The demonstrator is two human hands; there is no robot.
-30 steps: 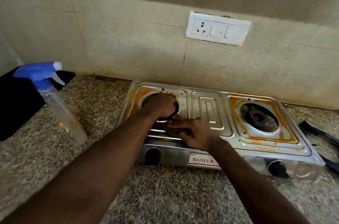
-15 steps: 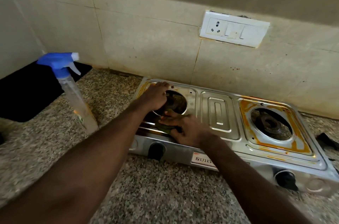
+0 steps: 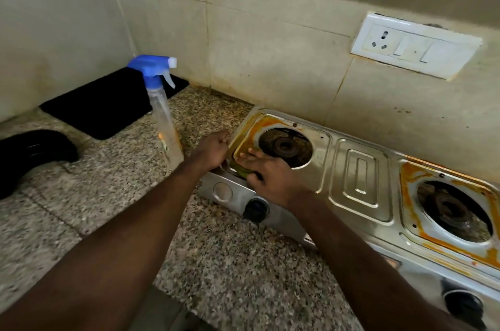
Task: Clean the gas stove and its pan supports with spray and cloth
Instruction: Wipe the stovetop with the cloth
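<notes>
The steel two-burner gas stove [image 3: 359, 181] sits on the granite counter, its burner wells ringed with orange stains. The left burner [image 3: 285, 147] and right burner [image 3: 453, 208] are bare, with no pan supports on them. My right hand [image 3: 270, 176] presses a green scrub pad [image 3: 240, 170] onto the stove's front-left corner, fingers over it and thumb tucked at its side. Curled fingers of my left hand [image 3: 213, 150] grip the stove's left rim. A clear spray bottle [image 3: 162, 114] with a blue trigger head stands just left of the stove.
A black mat [image 3: 108, 103] lies in the back-left corner of the counter [image 3: 216, 263]. A black curved object [image 3: 35, 152] lies at the left edge. The tiled wall carries a white socket plate [image 3: 414, 49]. Two black stove knobs [image 3: 255, 208] face the counter's front.
My left hand moved off the left burner to the stove's left rim. My right hand slid the pad leftward to the front-left corner. The view swung left.
</notes>
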